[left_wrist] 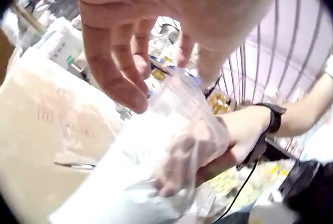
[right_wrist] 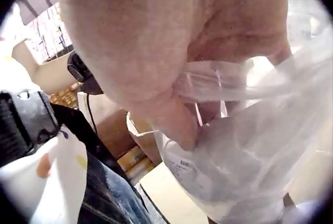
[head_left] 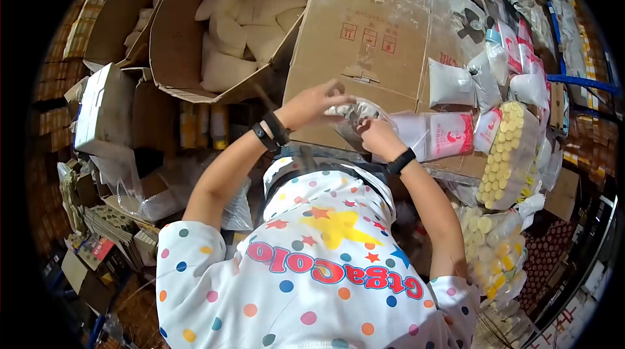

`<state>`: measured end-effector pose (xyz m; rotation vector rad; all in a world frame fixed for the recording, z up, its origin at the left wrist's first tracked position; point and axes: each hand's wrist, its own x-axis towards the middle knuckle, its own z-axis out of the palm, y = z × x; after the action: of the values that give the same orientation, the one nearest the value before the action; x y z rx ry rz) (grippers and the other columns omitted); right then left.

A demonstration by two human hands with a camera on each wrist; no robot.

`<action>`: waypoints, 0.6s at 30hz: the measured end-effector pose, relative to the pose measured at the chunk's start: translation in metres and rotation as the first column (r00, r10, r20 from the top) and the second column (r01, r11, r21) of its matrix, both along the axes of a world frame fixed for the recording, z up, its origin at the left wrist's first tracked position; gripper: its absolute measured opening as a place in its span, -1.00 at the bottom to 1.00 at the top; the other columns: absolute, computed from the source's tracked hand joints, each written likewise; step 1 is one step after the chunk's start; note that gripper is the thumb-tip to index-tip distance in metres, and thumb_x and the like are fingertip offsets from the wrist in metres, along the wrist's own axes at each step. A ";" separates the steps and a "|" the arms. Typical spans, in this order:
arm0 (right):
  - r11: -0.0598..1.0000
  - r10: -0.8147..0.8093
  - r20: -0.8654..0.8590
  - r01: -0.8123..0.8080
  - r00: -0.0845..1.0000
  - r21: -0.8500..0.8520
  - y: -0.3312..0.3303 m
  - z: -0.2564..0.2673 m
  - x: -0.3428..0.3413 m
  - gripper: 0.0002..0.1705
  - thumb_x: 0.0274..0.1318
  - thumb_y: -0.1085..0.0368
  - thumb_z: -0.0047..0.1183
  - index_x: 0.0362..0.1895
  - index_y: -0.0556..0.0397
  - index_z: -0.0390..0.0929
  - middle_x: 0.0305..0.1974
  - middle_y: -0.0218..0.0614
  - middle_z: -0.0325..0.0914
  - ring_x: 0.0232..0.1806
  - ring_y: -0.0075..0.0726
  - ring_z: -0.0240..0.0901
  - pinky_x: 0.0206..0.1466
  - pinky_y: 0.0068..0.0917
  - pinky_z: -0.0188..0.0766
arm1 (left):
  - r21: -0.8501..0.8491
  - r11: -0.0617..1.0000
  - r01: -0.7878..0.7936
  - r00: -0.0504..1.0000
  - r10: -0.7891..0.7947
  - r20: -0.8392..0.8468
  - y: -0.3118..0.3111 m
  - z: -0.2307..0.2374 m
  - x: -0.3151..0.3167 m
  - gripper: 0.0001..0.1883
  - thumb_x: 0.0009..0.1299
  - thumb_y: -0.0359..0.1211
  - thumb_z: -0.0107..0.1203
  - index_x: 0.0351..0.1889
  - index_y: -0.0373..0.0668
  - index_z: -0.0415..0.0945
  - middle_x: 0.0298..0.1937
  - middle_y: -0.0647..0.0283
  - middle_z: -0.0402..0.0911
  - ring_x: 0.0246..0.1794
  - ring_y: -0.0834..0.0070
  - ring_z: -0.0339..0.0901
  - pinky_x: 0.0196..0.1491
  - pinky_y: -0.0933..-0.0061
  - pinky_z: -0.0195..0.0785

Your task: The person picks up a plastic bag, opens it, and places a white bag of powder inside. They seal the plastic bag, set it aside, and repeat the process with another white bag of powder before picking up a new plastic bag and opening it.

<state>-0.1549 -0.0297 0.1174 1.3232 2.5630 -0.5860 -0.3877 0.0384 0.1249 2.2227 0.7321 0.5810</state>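
Two hands around one plastic bag (left_wrist: 114,182): the right hand (head_left: 384,139) is nearer and has its edge pinched, while the left hand (head_left: 316,105) hangs open with bent fingers right by it, can't tell if they touch. Seen from the left wrist, the bag runs down-left over the cardboard (head_left: 325,56), with a big box (head_left: 179,23) left and packets (head_left: 450,134) crowding the right.

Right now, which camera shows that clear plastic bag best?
The left wrist view: it shows the plastic bag from its top edge downward. The right wrist's is close but partly covered; the head's shows it small.
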 end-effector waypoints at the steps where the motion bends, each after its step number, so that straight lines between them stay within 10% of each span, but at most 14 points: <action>1: 0.999 0.029 0.000 -0.029 1.000 0.046 -0.003 0.002 0.007 -0.82 -0.03 0.38 0.02 -0.32 0.03 0.65 -0.29 -0.18 0.62 -0.12 -0.08 0.58 -0.08 -0.16 0.49 | 0.098 0.991 0.089 0.995 -0.085 -0.045 0.003 0.003 -0.007 -0.61 0.23 -0.31 0.29 0.01 -0.12 0.50 0.03 0.18 0.48 -0.13 0.28 0.54 -0.13 0.27 0.50; 9: 0.891 0.023 -0.009 -0.016 1.000 0.454 -0.007 0.067 0.065 -0.95 -0.13 0.36 0.10 -0.46 -0.02 0.56 -0.22 -0.30 0.42 -0.08 -0.17 0.37 -0.09 -0.20 0.31 | 0.291 0.942 0.168 0.973 -0.111 -0.203 0.002 -0.015 -0.007 -0.88 0.21 -0.35 0.19 -0.34 -0.17 0.58 -0.09 0.30 0.53 -0.03 0.35 0.51 -0.04 0.35 0.49; 18: 0.974 0.035 -0.325 0.040 0.945 0.222 -0.018 0.077 0.088 -0.87 -0.16 0.44 0.10 -0.43 0.09 0.45 -0.39 -0.21 0.37 -0.24 -0.05 0.40 -0.16 -0.19 0.40 | 0.315 0.933 0.175 0.983 -0.150 -0.103 0.003 0.029 -0.029 -0.81 0.04 -0.51 0.13 -0.34 -0.19 0.57 -0.24 0.31 0.57 -0.17 0.35 0.54 -0.11 0.33 0.49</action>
<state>-0.0666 -0.0478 0.1946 1.4014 2.9744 -0.5697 -0.4170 0.0414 0.1539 2.5932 0.5102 0.5664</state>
